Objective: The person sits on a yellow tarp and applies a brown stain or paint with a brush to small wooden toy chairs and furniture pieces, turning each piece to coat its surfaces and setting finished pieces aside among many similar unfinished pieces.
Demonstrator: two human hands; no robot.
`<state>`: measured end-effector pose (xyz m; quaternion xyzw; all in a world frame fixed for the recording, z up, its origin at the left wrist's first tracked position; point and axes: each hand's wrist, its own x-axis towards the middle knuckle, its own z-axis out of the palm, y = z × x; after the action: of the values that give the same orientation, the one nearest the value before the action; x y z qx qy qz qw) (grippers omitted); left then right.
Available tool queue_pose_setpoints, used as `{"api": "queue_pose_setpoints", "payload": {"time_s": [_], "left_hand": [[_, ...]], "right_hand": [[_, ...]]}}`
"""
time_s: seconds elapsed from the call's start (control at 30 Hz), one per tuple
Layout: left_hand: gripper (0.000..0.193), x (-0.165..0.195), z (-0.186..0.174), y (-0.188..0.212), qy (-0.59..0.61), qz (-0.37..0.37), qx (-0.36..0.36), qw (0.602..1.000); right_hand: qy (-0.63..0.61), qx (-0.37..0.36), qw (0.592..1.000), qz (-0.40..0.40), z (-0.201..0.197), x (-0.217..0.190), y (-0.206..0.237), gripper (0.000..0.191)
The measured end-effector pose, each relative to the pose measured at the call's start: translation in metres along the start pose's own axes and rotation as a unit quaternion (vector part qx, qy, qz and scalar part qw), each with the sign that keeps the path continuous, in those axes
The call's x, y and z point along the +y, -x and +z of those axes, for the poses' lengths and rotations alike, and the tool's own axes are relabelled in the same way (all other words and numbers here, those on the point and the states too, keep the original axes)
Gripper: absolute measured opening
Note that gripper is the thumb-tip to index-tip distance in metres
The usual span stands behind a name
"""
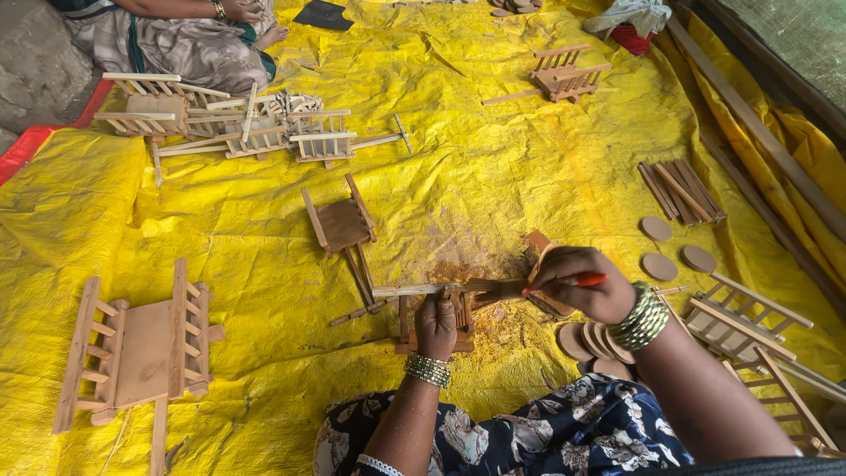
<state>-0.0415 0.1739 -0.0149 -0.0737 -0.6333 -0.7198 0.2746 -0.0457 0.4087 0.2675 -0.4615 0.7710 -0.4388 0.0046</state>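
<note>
On the yellow sheet [493, 167], the left hand [435, 324] grips a wooden frame [432, 335] by its stick [414, 289]; the right hand [577, 284] pinches a red-handled tool [589, 280] at the joint. Assembly seems midway; the next stroke needs steady aim.

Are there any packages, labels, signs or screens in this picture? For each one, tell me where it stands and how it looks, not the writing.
None of these is in view: no package, label, sign or screen.
What is there: a yellow tarpaulin covered with small wooden frames, sticks and round discs.
The left hand and the right hand hold a wooden piece.
</note>
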Motion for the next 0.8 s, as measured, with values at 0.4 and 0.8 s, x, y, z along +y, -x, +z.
{"api": "queue_pose_setpoints", "payload": {"time_s": [0.4, 0.8], "left_hand": [[0.049, 0.015, -0.001, -0.002, -0.007, 0.006, -0.011, 1.0], [0.046, 0.009, -0.001, -0.001, -0.005, -0.002, -0.006, 1.0]], "right_hand": [[0.023, -0.047, 0.998, -0.025, 0.008, -0.002, -0.012, 0.024], [0.145, -0.045, 0.98, -0.129, -0.031, -0.024, 0.01, 0.023]]}}
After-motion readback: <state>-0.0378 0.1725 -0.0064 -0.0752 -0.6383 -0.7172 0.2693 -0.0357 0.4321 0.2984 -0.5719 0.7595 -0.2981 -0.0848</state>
